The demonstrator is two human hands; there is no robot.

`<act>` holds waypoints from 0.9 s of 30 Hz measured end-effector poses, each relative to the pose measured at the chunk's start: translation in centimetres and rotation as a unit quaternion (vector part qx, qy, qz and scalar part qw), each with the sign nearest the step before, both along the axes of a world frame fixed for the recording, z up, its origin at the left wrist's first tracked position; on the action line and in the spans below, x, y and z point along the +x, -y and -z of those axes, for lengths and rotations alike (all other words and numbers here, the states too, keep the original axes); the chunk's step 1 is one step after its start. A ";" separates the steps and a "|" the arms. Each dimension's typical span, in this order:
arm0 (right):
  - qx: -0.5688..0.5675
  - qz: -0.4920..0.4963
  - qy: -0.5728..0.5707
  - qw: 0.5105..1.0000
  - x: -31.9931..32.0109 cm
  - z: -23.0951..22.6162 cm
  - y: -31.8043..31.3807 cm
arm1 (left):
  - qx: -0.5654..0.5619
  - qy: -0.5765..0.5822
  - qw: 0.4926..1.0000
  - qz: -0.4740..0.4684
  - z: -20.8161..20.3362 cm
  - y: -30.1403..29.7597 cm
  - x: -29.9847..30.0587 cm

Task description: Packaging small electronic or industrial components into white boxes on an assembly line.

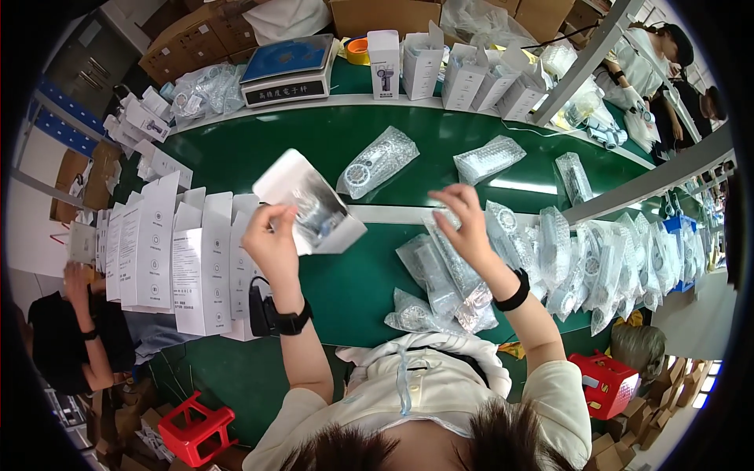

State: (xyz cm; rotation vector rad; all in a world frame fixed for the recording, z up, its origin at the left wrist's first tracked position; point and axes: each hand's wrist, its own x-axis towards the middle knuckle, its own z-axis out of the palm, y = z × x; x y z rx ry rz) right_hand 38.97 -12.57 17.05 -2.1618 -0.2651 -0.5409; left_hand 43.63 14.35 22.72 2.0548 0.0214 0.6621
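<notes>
My left hand [271, 235] is closed on the edge of an open white carton [345, 238], tipped so that its mouth shows. Something shiny and clear, like plastic wrap, lies inside; its kind I cannot make out. My right hand [465, 224] hovers with fingers apart and nothing in it, above several bubble-wrapped packages [432, 271] at the table's near side. Beyond my hands, another bubble-wrapped package [380, 162] with a round, fan-like part rests on the green table [345, 294]. A second wrapped package [490, 160] lies to its right.
White cartons [200, 259] stand in a row at left. Many wrapped packages [597, 259] line the right side. A scale [289, 71], orange tape [357, 51] and upright cartons [422, 63] occupy the back shelf. Metal posts [589, 59] rise at right. Other people work at both sides.
</notes>
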 end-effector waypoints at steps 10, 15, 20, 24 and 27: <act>-0.281 0.280 -0.296 0.869 11.5 10.3 12.4 | 0.051 0.025 0.977 -0.203 4.1 -2.9 19.9; -0.098 0.301 -0.431 0.845 14.9 12.9 13.5 | 0.044 -0.072 0.973 -0.216 8.4 -3.7 23.0; -0.011 0.337 -0.443 0.830 15.2 17.0 14.1 | 0.174 0.077 0.952 -0.239 8.0 -0.7 20.7; 0.097 0.358 -0.341 0.864 14.7 19.9 15.1 | 0.343 0.130 0.930 0.019 9.9 4.4 16.7; 0.285 0.246 -0.305 0.875 13.0 13.6 13.2 | 0.339 -0.283 0.886 0.143 13.5 4.8 14.7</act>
